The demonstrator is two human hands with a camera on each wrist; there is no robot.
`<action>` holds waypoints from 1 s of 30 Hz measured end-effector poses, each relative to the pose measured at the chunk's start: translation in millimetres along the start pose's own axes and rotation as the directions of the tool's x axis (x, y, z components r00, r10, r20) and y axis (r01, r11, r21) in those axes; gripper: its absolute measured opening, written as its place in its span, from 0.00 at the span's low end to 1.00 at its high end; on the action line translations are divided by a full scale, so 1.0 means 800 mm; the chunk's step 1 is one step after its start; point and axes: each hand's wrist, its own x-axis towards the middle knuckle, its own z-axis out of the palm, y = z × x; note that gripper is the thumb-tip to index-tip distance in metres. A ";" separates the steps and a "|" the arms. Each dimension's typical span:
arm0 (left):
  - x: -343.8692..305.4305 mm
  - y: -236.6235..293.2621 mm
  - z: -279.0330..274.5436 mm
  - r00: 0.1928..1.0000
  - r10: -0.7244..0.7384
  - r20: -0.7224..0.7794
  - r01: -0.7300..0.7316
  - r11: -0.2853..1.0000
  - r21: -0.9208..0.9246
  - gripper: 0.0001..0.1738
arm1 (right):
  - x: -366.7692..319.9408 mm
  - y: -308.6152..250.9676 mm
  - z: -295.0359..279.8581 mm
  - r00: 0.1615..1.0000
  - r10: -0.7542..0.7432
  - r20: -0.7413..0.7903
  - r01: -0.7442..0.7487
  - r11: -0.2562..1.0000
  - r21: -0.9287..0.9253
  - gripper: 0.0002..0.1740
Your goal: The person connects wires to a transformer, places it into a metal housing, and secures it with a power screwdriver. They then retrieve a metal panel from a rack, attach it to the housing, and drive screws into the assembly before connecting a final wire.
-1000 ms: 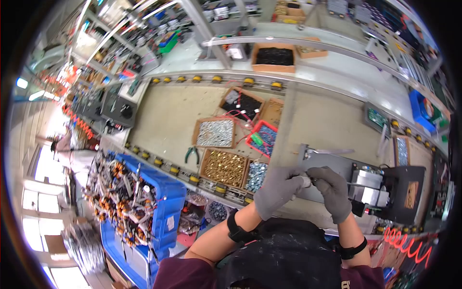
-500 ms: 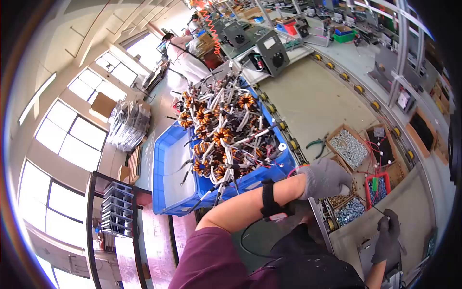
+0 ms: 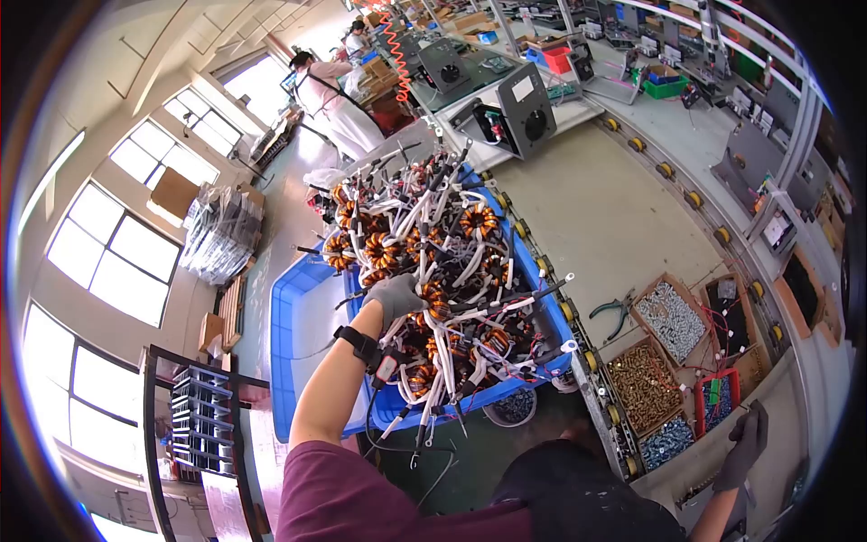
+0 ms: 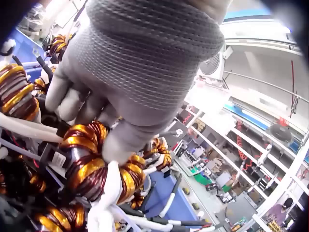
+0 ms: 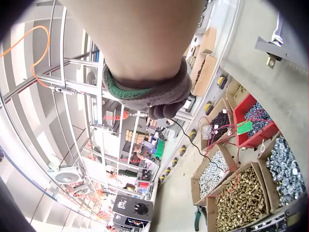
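Gloved left hand point(image 3: 394, 295) gripping a copper coil point(image 4: 86, 166) in the blue bin point(image 3: 287, 361), right hand point(image 3: 744, 441) hovering over the near edge of the worktop point(image 3: 587, 217), its grip impossible to tell

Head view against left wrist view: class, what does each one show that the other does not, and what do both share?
Only the head view shows the whole blue bin, the green-handled pliers, the cardboard boxes of screws and the gloved right hand at the lower right. Only the left wrist view shows the grip close up: fingers and thumb curled round one copper coil. Both show the grey-gloved left hand on the heap of coils.
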 end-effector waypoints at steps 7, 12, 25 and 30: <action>-0.002 0.023 0.020 0.992 -0.127 0.018 0.127 0.990 -0.059 0.30 | -0.008 -0.017 0.011 0.996 -0.075 0.055 0.068 0.991 0.111 0.15; -0.023 0.023 0.038 0.983 -0.034 -0.180 -0.035 0.929 -0.369 0.24 | -0.023 -0.044 -0.010 0.995 -0.089 0.047 0.084 0.991 0.104 0.13; -0.129 0.335 -0.096 0.706 0.539 -0.459 -0.477 -0.116 -0.871 0.17 | -0.055 -0.085 -0.051 0.999 -0.019 -0.035 0.025 0.982 0.185 0.12; -0.159 0.540 0.003 0.589 0.752 -0.296 -0.615 0.180 -0.768 0.22 | -0.082 -0.114 -0.076 0.995 0.079 0.063 -0.095 0.937 0.335 0.14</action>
